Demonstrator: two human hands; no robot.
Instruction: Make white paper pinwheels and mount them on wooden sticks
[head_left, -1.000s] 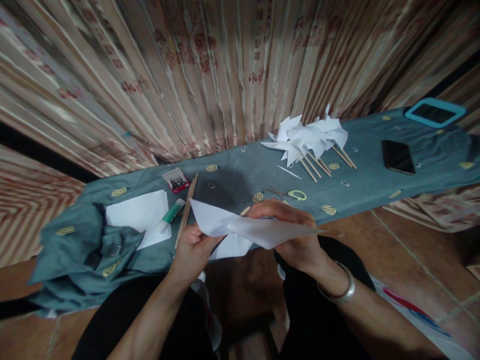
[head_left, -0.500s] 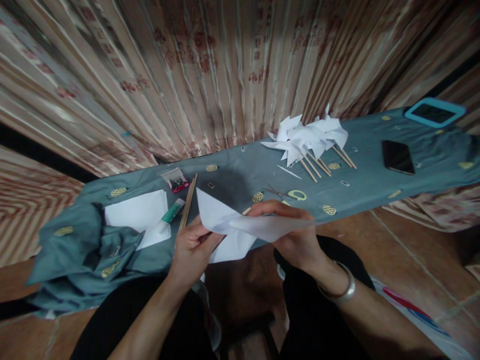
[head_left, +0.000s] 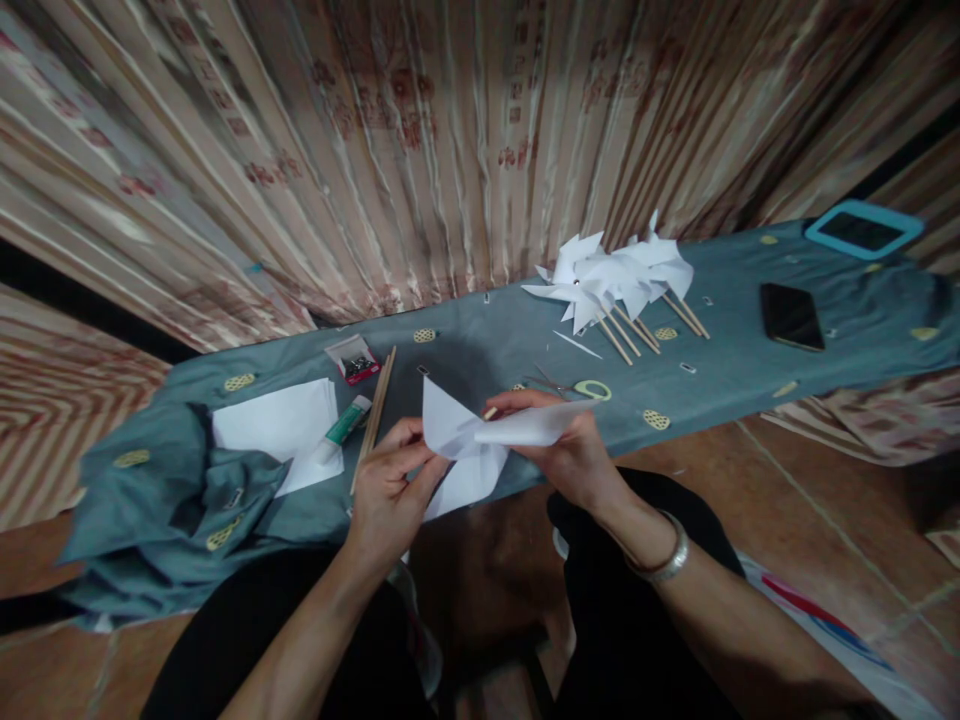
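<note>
A white paper pinwheel [head_left: 472,455] with curled blades is held between my two hands above the table's near edge. My left hand [head_left: 391,488] pinches its left side, thumb and fingers closed on the paper. Partly covered by the right blade, my right hand [head_left: 577,462] is closed around the other side, its fingers reaching behind the paper. The tip of a wooden stick [head_left: 490,412] shows behind the pinwheel, close to my right fingertips; its remaining length is hidden.
On the cloth-covered table [head_left: 480,340] lie white paper sheets [head_left: 274,420], a glue stick [head_left: 347,420], a small box of pins [head_left: 354,360], loose wooden sticks [head_left: 379,410], scissors [head_left: 589,388], several finished pinwheels [head_left: 619,275], a phone [head_left: 792,316] and a blue-framed tablet [head_left: 864,229]. A curtain [head_left: 450,150] hangs behind.
My right hand has moved left, closer to the pinwheel's middle. The pinwheel has turned slightly, and its right blade now looks shorter. My left hand still grips the paper.
</note>
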